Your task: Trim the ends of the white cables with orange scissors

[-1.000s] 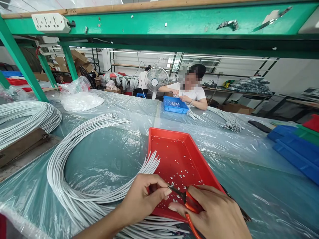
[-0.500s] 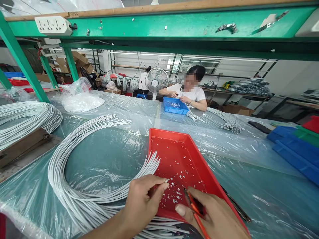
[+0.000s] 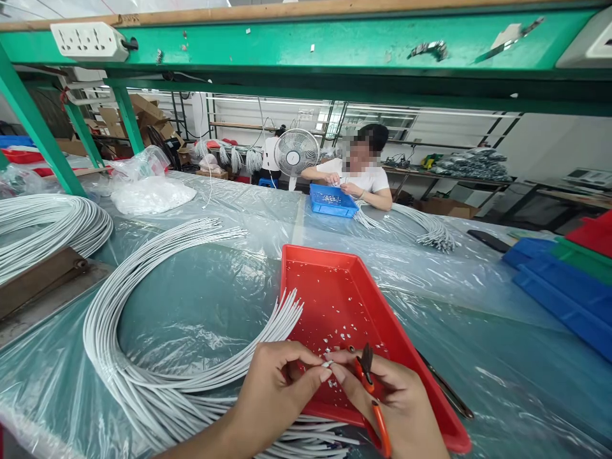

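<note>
One white cable end (image 3: 327, 364) is pinched in the grip of the left hand (image 3: 282, 386) above the red tray (image 3: 318, 256); the right hand (image 3: 399, 395) clasps orange-handled cutters (image 3: 365, 377), its fingertips at that end. Coiled cables (image 3: 106, 322) lie on the table (image 3: 172, 299).

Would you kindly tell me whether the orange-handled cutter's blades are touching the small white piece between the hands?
Apart. The head view shows the blades pointing upward, with part of the right hand visible between them and the small white piece.
</note>
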A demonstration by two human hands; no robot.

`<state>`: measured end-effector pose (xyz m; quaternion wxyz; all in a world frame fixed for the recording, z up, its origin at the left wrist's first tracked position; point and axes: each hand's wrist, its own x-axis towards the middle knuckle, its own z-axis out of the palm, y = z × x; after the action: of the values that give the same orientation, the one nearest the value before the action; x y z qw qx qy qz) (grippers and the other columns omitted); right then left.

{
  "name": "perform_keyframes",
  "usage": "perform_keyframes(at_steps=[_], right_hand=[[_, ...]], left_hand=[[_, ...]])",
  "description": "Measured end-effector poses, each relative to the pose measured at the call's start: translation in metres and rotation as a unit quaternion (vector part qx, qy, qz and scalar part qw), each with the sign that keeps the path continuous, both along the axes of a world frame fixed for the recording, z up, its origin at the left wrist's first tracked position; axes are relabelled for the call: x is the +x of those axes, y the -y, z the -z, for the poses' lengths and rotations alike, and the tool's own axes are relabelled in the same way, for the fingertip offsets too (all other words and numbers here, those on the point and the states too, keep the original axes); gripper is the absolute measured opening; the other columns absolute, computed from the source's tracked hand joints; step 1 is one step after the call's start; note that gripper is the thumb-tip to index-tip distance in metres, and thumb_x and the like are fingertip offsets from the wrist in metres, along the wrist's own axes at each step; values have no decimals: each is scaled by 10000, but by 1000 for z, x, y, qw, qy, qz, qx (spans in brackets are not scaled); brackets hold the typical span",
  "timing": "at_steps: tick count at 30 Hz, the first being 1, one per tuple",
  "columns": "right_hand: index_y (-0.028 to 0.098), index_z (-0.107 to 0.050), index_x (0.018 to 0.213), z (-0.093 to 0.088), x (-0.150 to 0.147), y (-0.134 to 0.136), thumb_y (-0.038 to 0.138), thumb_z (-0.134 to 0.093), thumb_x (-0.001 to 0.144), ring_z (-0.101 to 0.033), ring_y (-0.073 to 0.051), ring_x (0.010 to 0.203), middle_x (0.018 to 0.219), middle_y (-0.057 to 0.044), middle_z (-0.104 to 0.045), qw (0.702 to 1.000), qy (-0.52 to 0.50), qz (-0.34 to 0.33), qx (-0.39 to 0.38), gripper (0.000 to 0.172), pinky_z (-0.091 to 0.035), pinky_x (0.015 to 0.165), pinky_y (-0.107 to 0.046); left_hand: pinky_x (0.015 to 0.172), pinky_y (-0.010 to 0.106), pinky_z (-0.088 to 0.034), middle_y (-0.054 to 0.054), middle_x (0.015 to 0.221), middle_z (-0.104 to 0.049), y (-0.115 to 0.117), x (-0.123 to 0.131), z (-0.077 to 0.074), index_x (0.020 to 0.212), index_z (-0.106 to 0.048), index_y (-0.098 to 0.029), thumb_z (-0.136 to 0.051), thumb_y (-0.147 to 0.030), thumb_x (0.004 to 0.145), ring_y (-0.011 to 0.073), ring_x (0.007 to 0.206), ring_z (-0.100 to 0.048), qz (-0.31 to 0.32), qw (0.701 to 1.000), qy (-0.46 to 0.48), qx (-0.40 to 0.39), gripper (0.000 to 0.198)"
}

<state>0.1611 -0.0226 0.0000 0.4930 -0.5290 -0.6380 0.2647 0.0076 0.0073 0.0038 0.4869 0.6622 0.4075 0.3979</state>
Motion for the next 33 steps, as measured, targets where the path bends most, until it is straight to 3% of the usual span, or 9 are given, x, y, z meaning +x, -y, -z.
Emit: perform_keyframes(at_steps=[4,10,17,21,27,30,33], right_hand=[[172,-698,772,3,1,-1,141,-655,651,-633,-167,578,665,-25,-686,999,-40,-10,-14,132,-516,532,-200],[164,-702,775,3,0,0,191,-651,665,-603,-167,556,589,-11,-640,996,-66,-20,-61,125,-488,485,-208],[168,-669,659,-3,-14,4,170,-629,628,-560,-136,519,562,2,-607,993,-88,76,-3,51,-459,511,-197],[166,-622,628,-3,-12,1,141,-605,644,-528,-119,491,546,11,-582,998,-64,23,-4,34,-441,468,-180],[163,-592,611,-4,-9,-2,176,-617,694,-504,-97,438,483,37,-515,990,-130,-32,-41,87,-428,434,-160],[172,-634,688,-4,-6,-2,164,-623,701,-548,-108,462,474,43,-524,987,-139,-64,-52,19,-439,440,-150],[181,-653,727,-3,-2,-2,135,-652,669,-593,-123,526,572,21,-615,991,-107,-59,-47,73,-475,497,-158]], left_hand=[[436,209,-263,7,518,-530,-2,1,1,703,-676,-84,-582,-278,742,86,470,-325,24,999,-2,-29,219],[451,209,-281,7,534,-537,0,0,5,694,-666,-92,-577,-274,755,89,481,-350,17,1000,6,-23,212],[524,209,-365,42,612,-641,3,1,8,709,-683,-125,-540,-262,788,130,554,-493,25,1000,-8,17,214],[560,209,-377,34,619,-635,4,0,5,693,-670,-127,-490,-253,823,135,581,-515,54,998,-17,35,256],[531,204,-335,6,575,-556,2,-2,-2,661,-631,-114,-408,-270,872,109,554,-457,103,995,-5,12,344],[538,207,-352,18,590,-583,2,-2,-3,709,-653,-114,-440,-267,858,120,567,-486,94,996,1,6,301],[539,213,-371,42,620,-629,1,-2,-2,721,-671,-122,-465,-262,844,134,579,-515,75,997,-9,12,278]])
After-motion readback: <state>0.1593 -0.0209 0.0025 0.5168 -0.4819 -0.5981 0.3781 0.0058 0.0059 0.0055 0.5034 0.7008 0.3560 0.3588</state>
